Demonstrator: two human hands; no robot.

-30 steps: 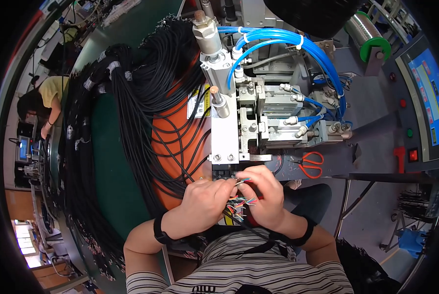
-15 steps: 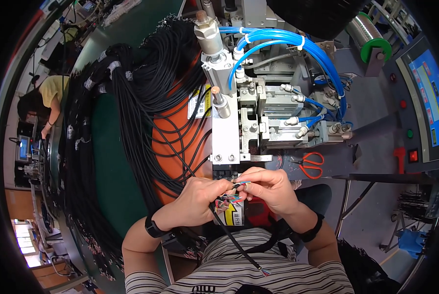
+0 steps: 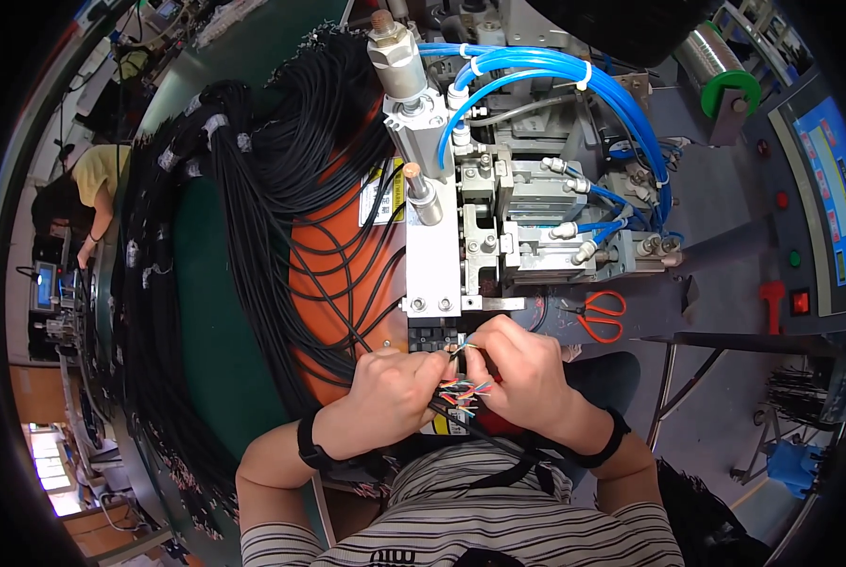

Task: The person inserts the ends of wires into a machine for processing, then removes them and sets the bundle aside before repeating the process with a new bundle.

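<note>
My left hand point(image 3: 385, 392) is closed on a black cable near its stripped end. Thin coloured wires point(image 3: 464, 348) fan out of that end, and the fingertips of my right hand point(image 3: 529, 373) pinch them. Just below, more coloured wire ends point(image 3: 465, 389) stick out between my hands; their cables are partly hidden by my left fingers. Both hands are in front of the machine's white metal block point(image 3: 433, 265), close to a small dark fixture point(image 3: 430, 335) under its near end.
Black cables point(image 3: 272, 189) lie heaped over the orange surface point(image 3: 311, 274) on the left. Blue air hoses point(image 3: 621, 94) arch above the machine. Red-handled scissors point(image 3: 601, 317), a solder wire spool point(image 3: 711, 61) and a control screen point(image 3: 825, 180) are at right. A person point(image 3: 97, 189) sits far left.
My right fingers have shifted and now pinch the wires in a finer bundle. The coloured wire ends below are more spread out. The cable end that hung over my lap no longer shows there.
</note>
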